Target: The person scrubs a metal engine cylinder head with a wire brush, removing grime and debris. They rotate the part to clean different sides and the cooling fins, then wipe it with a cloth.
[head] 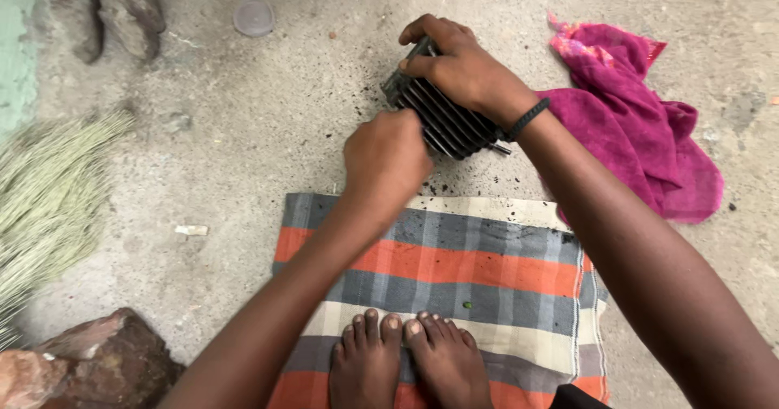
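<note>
A dark finned metal engine part (445,117) rests on the concrete floor just beyond a striped cloth. My right hand (462,66) lies over its top and grips its far edge. My left hand (385,159) is closed against the part's near left side; what its fingers hold is hidden. A black band circles my right wrist. My bare feet (406,360) stand on the striped cloth (487,267), which is orange, grey and cream.
A magenta cloth (641,125) lies crumpled on the right. A grass broom (49,198) spreads at the left edge. Stones (89,360) sit at the bottom left and more (114,15) at the top left, near a small round lid (254,16). Black grit dots the floor around the part.
</note>
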